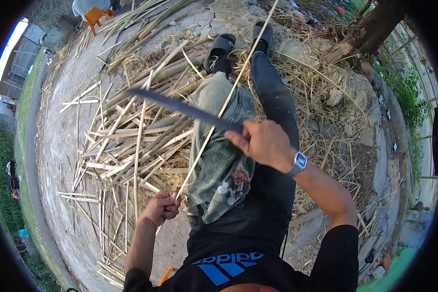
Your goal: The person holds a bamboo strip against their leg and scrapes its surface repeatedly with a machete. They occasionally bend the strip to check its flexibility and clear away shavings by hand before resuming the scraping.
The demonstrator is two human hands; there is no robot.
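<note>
I count many split bamboo slats heaped left of the lap cloth, then one left hand clenched on one thin, pale bamboo strip slanting across that cloth, and one right hand gripping one long dark blade above it

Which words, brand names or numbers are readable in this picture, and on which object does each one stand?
"adidas": blue letters on the black shirt, above blue stripes.
Watch on the wrist of the right hand, which grips the knife: face too small to read.
Cloth over the lap: a printed picture, no legible letters.
No other text is visible.
</note>
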